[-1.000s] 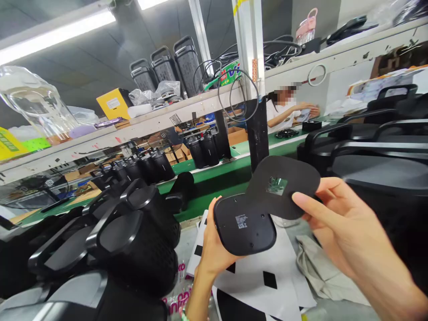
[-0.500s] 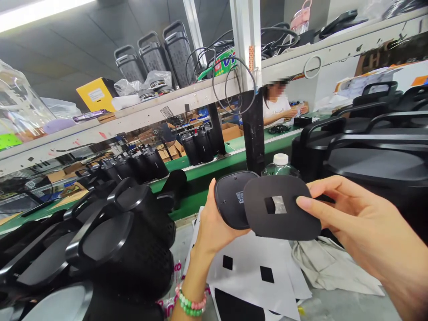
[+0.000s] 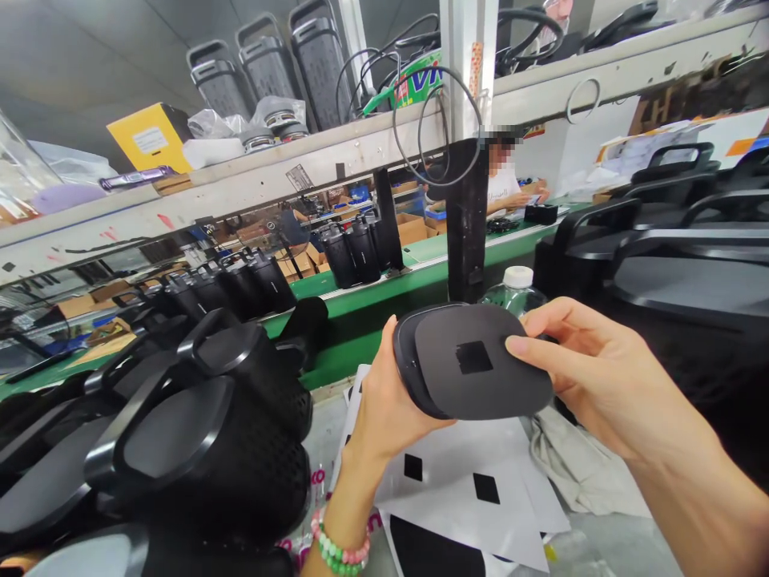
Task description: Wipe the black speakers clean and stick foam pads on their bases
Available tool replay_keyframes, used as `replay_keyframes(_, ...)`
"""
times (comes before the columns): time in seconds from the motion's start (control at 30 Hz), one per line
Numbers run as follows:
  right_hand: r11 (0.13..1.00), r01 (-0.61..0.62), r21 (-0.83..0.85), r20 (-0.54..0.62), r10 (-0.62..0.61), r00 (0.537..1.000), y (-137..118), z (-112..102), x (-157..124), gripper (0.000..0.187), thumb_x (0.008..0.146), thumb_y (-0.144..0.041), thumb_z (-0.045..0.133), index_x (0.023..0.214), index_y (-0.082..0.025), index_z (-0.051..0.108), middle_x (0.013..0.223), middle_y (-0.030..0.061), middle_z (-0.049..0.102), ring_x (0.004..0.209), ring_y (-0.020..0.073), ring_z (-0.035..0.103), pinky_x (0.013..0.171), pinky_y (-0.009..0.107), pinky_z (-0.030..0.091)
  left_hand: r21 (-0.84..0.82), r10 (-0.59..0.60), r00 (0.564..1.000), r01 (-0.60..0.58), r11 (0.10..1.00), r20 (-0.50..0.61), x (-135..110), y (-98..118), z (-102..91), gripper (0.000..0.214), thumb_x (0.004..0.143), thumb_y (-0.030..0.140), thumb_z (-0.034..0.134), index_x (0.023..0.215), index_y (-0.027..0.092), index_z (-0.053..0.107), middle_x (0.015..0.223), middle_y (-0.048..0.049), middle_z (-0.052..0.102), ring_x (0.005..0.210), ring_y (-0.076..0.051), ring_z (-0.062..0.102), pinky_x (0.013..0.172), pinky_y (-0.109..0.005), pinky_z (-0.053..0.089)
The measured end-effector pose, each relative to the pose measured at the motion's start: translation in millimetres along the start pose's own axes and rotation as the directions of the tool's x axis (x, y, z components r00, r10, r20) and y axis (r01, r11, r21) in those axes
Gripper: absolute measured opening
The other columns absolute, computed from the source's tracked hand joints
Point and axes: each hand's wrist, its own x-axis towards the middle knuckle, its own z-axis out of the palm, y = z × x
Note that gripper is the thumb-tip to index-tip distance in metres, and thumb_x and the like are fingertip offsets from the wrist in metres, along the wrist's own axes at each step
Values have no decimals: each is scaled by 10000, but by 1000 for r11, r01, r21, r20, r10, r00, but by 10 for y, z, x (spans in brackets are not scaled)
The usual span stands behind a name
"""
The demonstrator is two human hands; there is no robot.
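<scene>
My left hand (image 3: 384,401) is closed around a black rounded speaker (image 3: 409,361), its flat end turned toward me. Between the thumb and fingers of my right hand (image 3: 577,361), a thin black pad (image 3: 448,385) with a square cutout is pinched by its right edge. The pad overlaps most of the speaker's end, leaving a strip at the left uncovered; whether the two touch I cannot tell. Below my hands lie white backing sheets (image 3: 450,449) with small black squares on them. A beaded bracelet (image 3: 336,549) circles my left wrist.
Black speakers with handles (image 3: 198,433) crowd the left side, and more speakers (image 3: 690,288) stand at the right. A clear bottle with a white cap (image 3: 517,278) is behind my right hand. A grey cloth (image 3: 582,465) lies at the right. Across the bench a person (image 3: 505,184) sits.
My right hand has brought the pad left over the speaker's end, covering the printed label that showed before. My left hand keeps its hold on the speaker. The view has shifted slightly.
</scene>
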Motion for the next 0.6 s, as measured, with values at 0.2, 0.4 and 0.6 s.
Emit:
replay_keyframes(0.2,999,54,-2,33,-54,998,8,53,16,375,479,-325,939,674,-197,645,653,-16,621,424,124,557,386,225,468,9,14,1000,-14,1000,2,-3,30,2,1292,493,299,924,1535,267,159,1505,-133,494,1320,-360,545,1043,-470,502)
replay_keyframes(0.4,998,65,-20,33,-65,997,19,72,30,386,500,-352,934,677,-186,634,672,-13,618,445,111,551,391,207,446,-10,-3,1000,3,1000,11,-6,36,0,1278,493,303,927,1523,263,171,1442,-133,557,1287,-356,578,1048,-476,502)
replay_keyframes(0.6,998,46,-40,40,-44,998,31,73,42,380,492,-350,936,666,-194,637,681,-13,624,467,118,563,397,203,439,50,96,995,-95,994,-4,-7,-13,26,1295,489,330,927,1514,270,138,1469,-153,527,1292,-352,575,1033,-496,522)
